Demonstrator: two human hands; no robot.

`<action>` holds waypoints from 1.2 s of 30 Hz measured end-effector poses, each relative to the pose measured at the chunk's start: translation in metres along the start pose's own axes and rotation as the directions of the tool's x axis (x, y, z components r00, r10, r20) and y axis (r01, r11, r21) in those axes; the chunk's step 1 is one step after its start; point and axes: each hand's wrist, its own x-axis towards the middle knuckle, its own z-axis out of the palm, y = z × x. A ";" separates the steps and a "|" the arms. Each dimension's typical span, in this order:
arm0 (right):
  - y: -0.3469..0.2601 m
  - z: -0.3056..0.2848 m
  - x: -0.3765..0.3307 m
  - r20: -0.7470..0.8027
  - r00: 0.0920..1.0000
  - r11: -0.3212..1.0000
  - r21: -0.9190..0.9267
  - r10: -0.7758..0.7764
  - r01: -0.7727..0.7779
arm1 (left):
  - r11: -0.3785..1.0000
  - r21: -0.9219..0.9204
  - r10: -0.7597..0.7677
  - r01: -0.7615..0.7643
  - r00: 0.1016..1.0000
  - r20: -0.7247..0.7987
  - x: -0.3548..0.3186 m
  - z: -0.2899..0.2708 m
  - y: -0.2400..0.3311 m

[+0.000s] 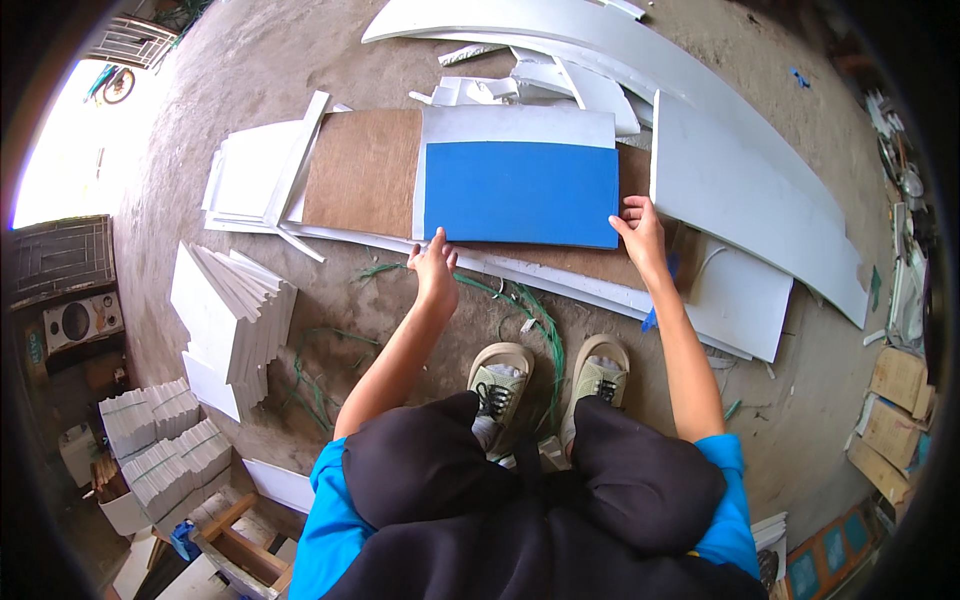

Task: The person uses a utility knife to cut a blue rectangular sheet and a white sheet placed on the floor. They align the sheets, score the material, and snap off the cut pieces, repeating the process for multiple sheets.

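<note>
A flat blue rectangular sheet [521, 193] lies on a white sheet [520, 122], whose top and left margins show around it. Both rest on a brown wooden board [362, 165] that sits on a stack of white boards. My left hand [436, 272] is closed at the blue sheet's near left corner, fingertips on its edge. At the near right corner my right hand [641, 237] grips the sheet, thumb against the corner and the other fingers bent beside it. The undersides of the fingers are partly hidden.
Large white panels [740, 190] and broken white offcuts [580, 85] lie beyond and to the right. Fanned white boards [225, 320] stand at left, near bundled white strips [165, 450]. Green twine [545, 325] is strewn on the concrete floor by my shoes [500, 385].
</note>
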 end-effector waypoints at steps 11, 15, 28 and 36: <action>-0.004 -0.005 0.002 0.042 0.999 0.999 -0.025 0.024 -0.023 | 0.995 -0.095 0.020 -0.003 0.985 0.171 0.012 0.008 0.010; -0.009 -0.017 -0.006 -0.010 0.990 0.983 -0.118 -0.141 0.138 | 0.970 -0.038 0.245 -0.242 0.952 0.184 -0.027 0.042 0.028; -0.231 -0.108 -0.036 -0.235 0.534 0.574 -0.164 -0.812 0.802 | 0.386 0.050 0.497 -0.921 0.253 0.830 -0.110 0.084 0.147; -0.261 -0.074 -0.035 0.230 0.430 0.328 -0.376 -0.873 0.867 | 0.373 -0.029 0.525 -0.927 0.186 0.831 -0.102 0.082 0.130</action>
